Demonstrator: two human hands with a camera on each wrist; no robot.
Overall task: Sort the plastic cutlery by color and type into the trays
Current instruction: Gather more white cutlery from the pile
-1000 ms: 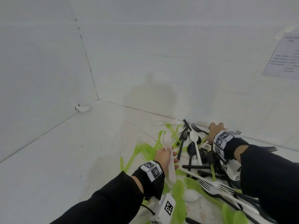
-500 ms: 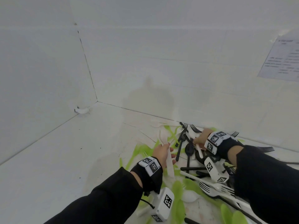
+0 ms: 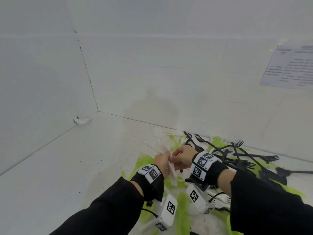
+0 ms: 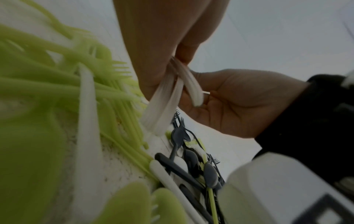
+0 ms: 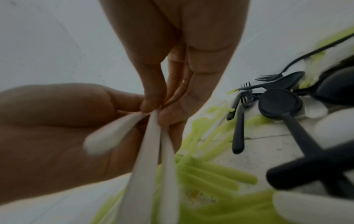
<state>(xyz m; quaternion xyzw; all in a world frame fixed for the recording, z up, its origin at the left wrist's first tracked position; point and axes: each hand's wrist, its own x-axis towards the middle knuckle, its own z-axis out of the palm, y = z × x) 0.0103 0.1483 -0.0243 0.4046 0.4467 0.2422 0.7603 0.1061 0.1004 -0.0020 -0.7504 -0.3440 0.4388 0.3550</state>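
sleeves: long and black on both arms, ending short of the wrists
left wrist band [image 3: 151,173]: black strap, white blocks on top printed with black square-pattern markers
right wrist band [image 3: 203,164]: black strap, same white marker blocks, several side by side
camera boxes: a white housing [image 3: 167,212] with a black marker hangs under each wrist
cable: thin, black, by the left box

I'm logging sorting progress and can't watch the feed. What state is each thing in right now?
left hand: grips a bundle of white cutlery
right hand: pinches the same bundle at the top
white cutlery: three handles held together, lifted off the surface
green cutlery: loose, unsorted
black forks and spoons: loose, tangled pile
paper sheet: fixed on wall
trays: not in view
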